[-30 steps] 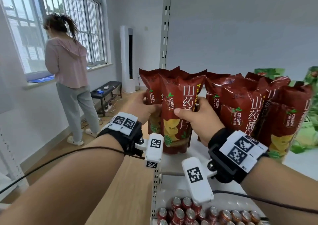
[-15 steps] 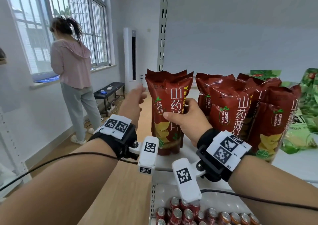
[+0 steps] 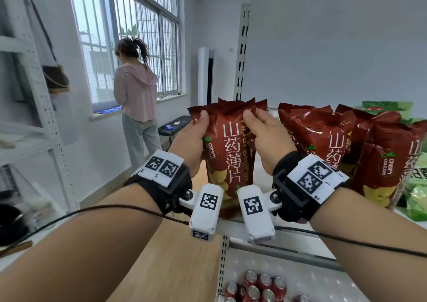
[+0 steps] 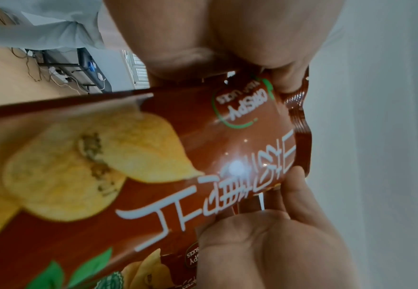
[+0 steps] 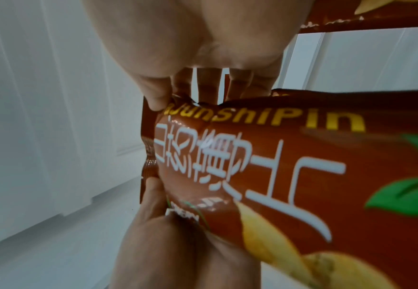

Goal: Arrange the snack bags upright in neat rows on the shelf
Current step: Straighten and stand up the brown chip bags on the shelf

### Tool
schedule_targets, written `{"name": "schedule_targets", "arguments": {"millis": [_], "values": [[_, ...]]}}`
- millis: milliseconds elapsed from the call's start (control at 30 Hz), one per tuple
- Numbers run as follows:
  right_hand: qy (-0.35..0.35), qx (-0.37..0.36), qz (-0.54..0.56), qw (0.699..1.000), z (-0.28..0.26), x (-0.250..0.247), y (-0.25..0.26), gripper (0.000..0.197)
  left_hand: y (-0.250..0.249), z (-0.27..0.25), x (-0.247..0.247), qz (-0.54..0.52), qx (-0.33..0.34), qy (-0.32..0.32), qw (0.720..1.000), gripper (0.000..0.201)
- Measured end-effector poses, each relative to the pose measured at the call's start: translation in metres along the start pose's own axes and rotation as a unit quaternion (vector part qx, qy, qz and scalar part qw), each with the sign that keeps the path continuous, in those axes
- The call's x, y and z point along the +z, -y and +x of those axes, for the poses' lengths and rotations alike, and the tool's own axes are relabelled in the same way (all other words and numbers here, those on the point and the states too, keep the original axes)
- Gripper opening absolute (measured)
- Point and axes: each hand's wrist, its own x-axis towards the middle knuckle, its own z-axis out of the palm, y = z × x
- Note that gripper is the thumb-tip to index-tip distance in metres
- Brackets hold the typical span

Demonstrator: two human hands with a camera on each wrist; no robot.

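Note:
A dark red yam-chip snack bag [image 3: 228,149] stands upright at the left end of the white shelf [image 3: 261,225], with more red bags right behind it. My left hand [image 3: 196,135] grips its upper left edge, thumb on the front. My right hand [image 3: 261,130] grips the upper right edge the same way. The left wrist view shows the bag front [image 4: 202,156] pinched under my left hand's thumb [image 4: 287,78]. In the right wrist view my right hand's thumb [image 5: 153,93] presses the bag's top corner [image 5: 227,156]. Several more red bags [image 3: 323,144] stand upright to the right.
Green snack bags [image 3: 416,193] lie at the shelf's far right. Red drink cans [image 3: 256,288] fill the shelf below. A shelf upright [image 3: 241,54] rises behind the held bag. A person in a pink hoodie [image 3: 136,94] stands at the window on the left.
Both hands have moved up from the bag's sides to its top corners. The left hand, open and off the bag half a second ago, now grips it. The bag stands straighter.

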Motion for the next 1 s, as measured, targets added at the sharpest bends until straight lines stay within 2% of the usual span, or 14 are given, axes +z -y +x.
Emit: {"name": "schedule_targets", "arguments": {"millis": [100,200,300,367,433,567,700,867,933,1000], "values": [[0.032,0.001,0.006,0.999,-0.001,0.005,-0.004,0.019,-0.008,-0.005,-0.004,0.017,-0.015,-0.067,0.997,0.05],[0.097,0.016,0.018,0.995,-0.007,0.012,-0.01,0.005,-0.016,-0.012,-0.008,0.06,-0.014,-0.116,0.991,0.049],[0.147,0.026,0.007,0.989,-0.011,0.017,-0.016,0.022,-0.023,-0.021,-0.014,0.066,-0.016,-0.137,0.988,0.052],[0.145,0.019,0.002,0.989,-0.012,0.02,-0.016,0.023,-0.025,-0.031,-0.018,0.033,-0.013,-0.109,0.993,0.051],[0.123,0.011,0.011,0.992,-0.011,0.022,-0.015,0.022,-0.022,-0.039,-0.023,0.023,-0.008,-0.052,0.998,0.048],[0.07,0.014,0.043,0.997,-0.007,0.03,-0.013,0.031,-0.007,-0.052,-0.032,0.004,-0.008,0.013,1.0,0.059],[0.061,0.038,0.053,0.996,-0.01,0.034,-0.018,0.027,0.0,-0.054,-0.036,-0.022,0.016,0.002,1.0,0.045],[0.146,0.122,0.027,0.981,-0.021,0.036,-0.03,0.031,-0.003,-0.05,-0.042,-0.043,0.025,-0.021,0.999,0.041],[0.134,0.12,0.008,0.984,-0.022,0.038,-0.03,0.029,-0.002,-0.05,-0.045,-0.034,0.019,-0.005,0.999,0.039],[0.09,0.106,-0.003,0.99,-0.018,0.04,-0.027,0.034,0.0,-0.051,-0.048,-0.007,0.012,0.006,1.0,0.043]]}}
